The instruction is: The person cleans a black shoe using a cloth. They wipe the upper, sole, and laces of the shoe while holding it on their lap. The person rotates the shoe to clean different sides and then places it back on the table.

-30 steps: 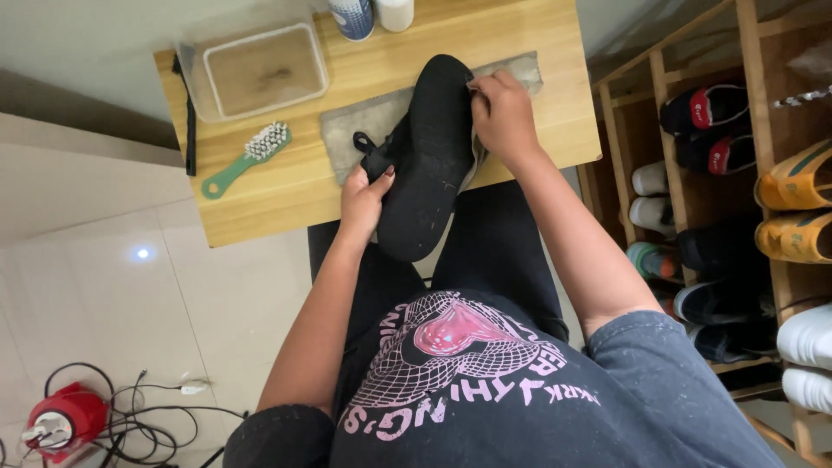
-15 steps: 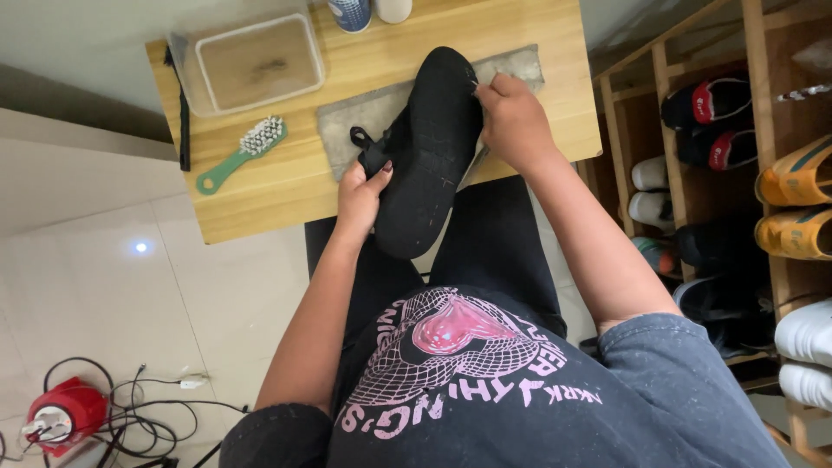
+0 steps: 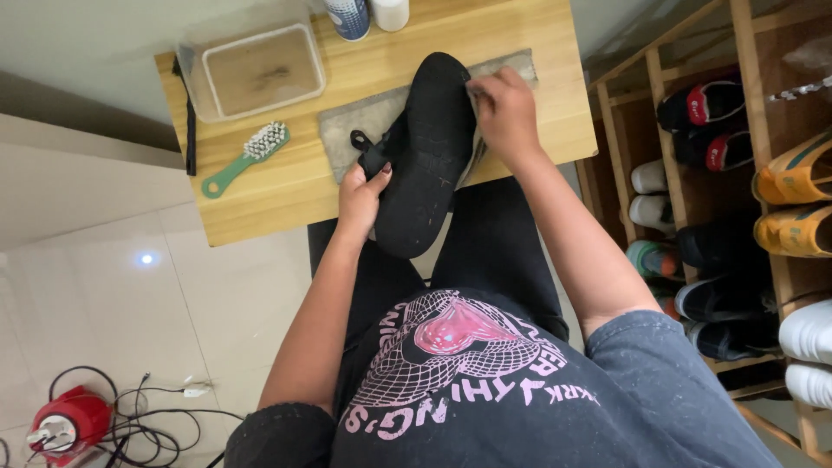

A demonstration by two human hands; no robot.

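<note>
Shoe: black fabric sneaker, sole up on grey cloth (protects table).
L hand: closed round shoe side, steadying.
R hand: curled at toe edge; contents can't tell.

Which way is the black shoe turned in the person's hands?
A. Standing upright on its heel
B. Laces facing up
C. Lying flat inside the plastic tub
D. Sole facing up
D: the shoe shows its dark sole to the camera, with the left hand holding its side and the right hand at its other edge, over the grey cloth.
</note>
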